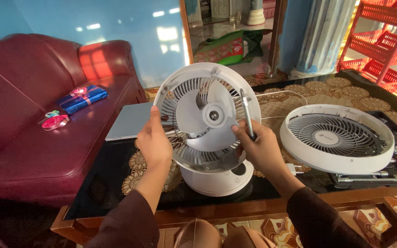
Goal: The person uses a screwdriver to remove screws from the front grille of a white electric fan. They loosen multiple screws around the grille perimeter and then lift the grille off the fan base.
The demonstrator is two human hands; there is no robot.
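A white table fan (207,119) stands on the glass-topped table (111,174) with its front grille off and its white blades bare. My left hand (155,142) grips the left rim of the fan's housing. In my right hand (258,147) is a slim screwdriver (246,115), held upright against the right side of the blades, and the thumb touches a blade. The removed white front grille (336,138) lies flat on the table to the right.
A grey laptop (132,120) lies shut behind the fan. Metal tools (373,177) lie under the grille at the right. On the dark red sofa (33,115) to the left are a blue gift box (82,98) and a pink ribbon (55,121). A red rack (387,41) stands at the far right.
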